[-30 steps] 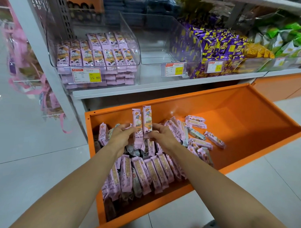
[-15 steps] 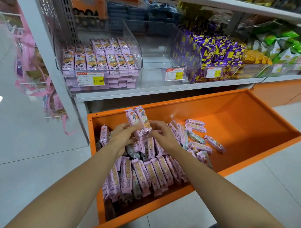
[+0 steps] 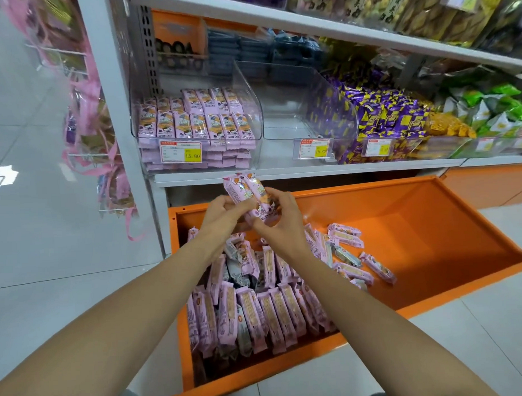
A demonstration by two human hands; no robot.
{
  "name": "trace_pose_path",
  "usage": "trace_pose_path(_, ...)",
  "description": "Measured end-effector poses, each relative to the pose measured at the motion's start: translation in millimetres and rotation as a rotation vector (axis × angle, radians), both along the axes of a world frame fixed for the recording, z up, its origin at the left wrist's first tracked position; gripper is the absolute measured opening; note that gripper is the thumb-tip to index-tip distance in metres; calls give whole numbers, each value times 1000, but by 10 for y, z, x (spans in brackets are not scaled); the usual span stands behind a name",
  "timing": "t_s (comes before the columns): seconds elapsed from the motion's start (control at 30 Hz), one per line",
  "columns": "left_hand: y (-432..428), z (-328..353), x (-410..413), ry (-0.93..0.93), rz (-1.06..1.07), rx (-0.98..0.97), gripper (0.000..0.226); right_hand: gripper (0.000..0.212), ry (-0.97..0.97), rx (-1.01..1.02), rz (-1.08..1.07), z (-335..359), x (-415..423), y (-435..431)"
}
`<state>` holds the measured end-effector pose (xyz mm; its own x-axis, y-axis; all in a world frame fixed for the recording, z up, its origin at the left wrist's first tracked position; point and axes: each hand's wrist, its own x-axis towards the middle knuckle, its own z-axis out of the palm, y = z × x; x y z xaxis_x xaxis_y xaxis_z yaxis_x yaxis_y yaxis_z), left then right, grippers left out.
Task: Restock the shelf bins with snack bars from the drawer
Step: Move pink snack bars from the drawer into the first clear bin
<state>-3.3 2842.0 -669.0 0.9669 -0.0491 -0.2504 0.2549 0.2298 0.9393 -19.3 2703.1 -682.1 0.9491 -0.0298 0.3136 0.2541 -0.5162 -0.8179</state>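
- Head view: left hand (image 3: 222, 212) and right hand (image 3: 279, 219) both pinch two pink bars (image 3: 249, 195), tilted, held above the drawer (image 3: 402, 222) back edge.
- More bars lie in the drawer's left half.
- Left bin (image 3: 198, 126) holds bars; middle bin (image 3: 304, 107) looks bare.

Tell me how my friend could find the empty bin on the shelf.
Find the white shelf just above the orange drawer. The bin sits on it between the pink bars and the purple sweets. Its neighbours hold snacks; it holds nothing.
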Motion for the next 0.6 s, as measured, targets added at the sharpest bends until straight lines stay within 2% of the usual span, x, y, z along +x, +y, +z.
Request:
trace_pose_path(0.1,116,189,66,-230,21,134,24,60,-48,81,-21,224,126,77)
trace_pose_path(0.2,373,307,216,-585,153,637,19,54,-98,128,-18,487,324,201)
trace_pose_path(0.3,698,385,359,-832,242,1006,23,52,-78,109,-25,724,575,401)
trace_pose_path(0.43,1152,257,565,-861,216,1426,46,57,-41,17,-46,947,939,714)
trace_pose_path(0.5,1307,199,614,-838,169,1556,54,55,-28,-29,-52,1030,1130,869)
trace_pose_path(0.6,1446,152,672,-899,124,1685,58,57,-11,-78,-63,1140,1407,1099)
